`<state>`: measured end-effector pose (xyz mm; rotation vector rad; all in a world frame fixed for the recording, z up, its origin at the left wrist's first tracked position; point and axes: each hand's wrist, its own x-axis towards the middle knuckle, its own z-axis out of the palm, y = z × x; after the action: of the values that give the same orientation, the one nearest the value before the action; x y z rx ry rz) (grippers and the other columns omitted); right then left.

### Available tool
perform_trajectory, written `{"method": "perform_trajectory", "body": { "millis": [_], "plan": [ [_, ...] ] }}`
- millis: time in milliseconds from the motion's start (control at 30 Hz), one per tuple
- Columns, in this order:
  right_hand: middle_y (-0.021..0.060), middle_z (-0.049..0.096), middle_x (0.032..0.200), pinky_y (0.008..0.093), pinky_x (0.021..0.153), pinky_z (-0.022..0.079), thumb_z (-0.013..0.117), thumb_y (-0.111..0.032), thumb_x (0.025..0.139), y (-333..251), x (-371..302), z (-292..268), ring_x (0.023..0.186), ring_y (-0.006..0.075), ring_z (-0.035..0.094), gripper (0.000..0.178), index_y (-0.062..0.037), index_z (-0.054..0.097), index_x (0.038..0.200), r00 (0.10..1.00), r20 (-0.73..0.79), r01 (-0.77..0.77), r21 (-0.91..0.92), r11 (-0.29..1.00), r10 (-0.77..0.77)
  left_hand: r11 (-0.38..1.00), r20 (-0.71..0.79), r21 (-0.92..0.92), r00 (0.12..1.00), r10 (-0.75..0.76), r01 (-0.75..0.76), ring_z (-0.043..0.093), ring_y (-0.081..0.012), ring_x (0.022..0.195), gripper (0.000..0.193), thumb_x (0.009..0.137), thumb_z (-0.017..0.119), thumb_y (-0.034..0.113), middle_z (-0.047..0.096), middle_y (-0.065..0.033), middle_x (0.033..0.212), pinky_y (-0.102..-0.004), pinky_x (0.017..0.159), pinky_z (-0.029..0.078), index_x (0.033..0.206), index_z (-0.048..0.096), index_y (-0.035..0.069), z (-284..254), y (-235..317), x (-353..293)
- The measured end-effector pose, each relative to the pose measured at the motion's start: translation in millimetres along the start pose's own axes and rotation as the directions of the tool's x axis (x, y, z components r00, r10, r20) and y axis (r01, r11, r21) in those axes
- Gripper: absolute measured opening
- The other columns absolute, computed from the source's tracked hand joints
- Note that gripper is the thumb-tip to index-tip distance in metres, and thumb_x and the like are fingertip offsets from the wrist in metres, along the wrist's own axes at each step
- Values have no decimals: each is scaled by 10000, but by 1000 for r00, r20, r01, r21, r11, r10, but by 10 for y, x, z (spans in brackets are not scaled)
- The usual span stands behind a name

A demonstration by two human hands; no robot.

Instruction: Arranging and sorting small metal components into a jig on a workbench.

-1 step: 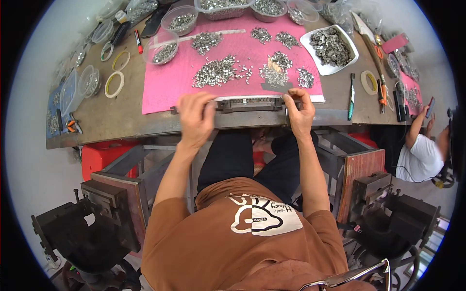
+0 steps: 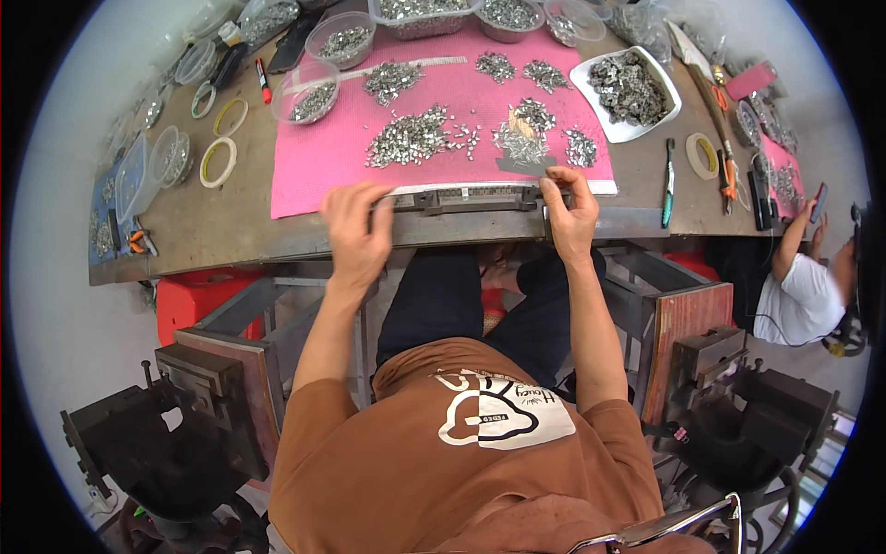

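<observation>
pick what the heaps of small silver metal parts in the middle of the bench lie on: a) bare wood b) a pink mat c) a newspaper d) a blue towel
b, the small silver metal parts lie in heaps on the pink mat, beyond the left hand and right hand at the bench's near edge.

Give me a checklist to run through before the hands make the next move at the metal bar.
1. Left hand on the metal bar: ok.
2. Right hand at the bar's right end: ok.
3. Grip closed on bar: cannot tell.
4. Bar lying along the near edge of the pink mat: ok.
5. Piles of metal pieces apart from both hands: ok.
6. White tray clear of the hands: ok.
</observation>
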<state>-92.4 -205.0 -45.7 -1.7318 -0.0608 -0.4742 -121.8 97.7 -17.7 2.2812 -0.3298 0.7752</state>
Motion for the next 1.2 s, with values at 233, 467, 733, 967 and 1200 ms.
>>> {"method": "perform_trajectory", "body": {
  "millis": [233, 467, 733, 967, 1200],
  "plan": [
    [64, 661, 876, 274, 739, 506, 596, -70, 1000, 58, 5, -13, 788, 131, 626, 100, 16, 647, 1001, 996, -32, 87, -39, 995, -88, 927, 109, 374, 992, -63, 18, 505, -287, 1173, 442, 810, 793, 218, 578, -90, 1237, -466, 1041, 313, 1214, 669, 89, -372, -341, -254],
    [55, 670, 862, 289, 703, 504, 645, -145, 994, 19, -50, -51, 752, 136, 623, 150, 3, 653, 1011, 992, -87, 81, -71, 994, -87, 981, 187, 187, 982, 18, -53, 612, -295, 899, 403, 823, 779, 81, 649, -103, 988, -389, 843, 474, 1199, 640, 39, -619, -231, -70],
    [90, 674, 870, 346, 759, 503, 675, -140, 957, -22, -38, -26, 810, 223, 629, 134, -26, 667, 1026, 987, -122, 75, -236, 969, -106, 921, 316, -289, 883, 348, -260, 592, -287, 900, 348, 783, 799, 128, 585, -107, 954, -386, 786, 476, 1104, 687, 53, 249, 769, 446],
    [120, 649, 922, 392, 796, 465, 626, -47, 939, -94, -274, -81, 864, 292, 618, 160, 0, 695, 1077, 946, -20, 276, -473, 836, -324, 956, 279, 66, 925, 259, -287, 497, -243, 945, 370, 811, 777, 260, 521, -51, 952, -443, 882, 340, 1169, 727, 184, 770, 561, 249],
    [107, 674, 886, 299, 740, 507, 624, -7, 944, -245, -440, 22, 792, 190, 643, 108, 35, 706, 1000, 991, -90, 93, -91, 991, -101, 963, 210, 38, 944, 253, -267, 523, -265, 1092, 343, 832, 760, 213, 584, -76, 1079, -494, 983, 296, 1174, 732, 222, 753, 571, 114]
  ]
}}
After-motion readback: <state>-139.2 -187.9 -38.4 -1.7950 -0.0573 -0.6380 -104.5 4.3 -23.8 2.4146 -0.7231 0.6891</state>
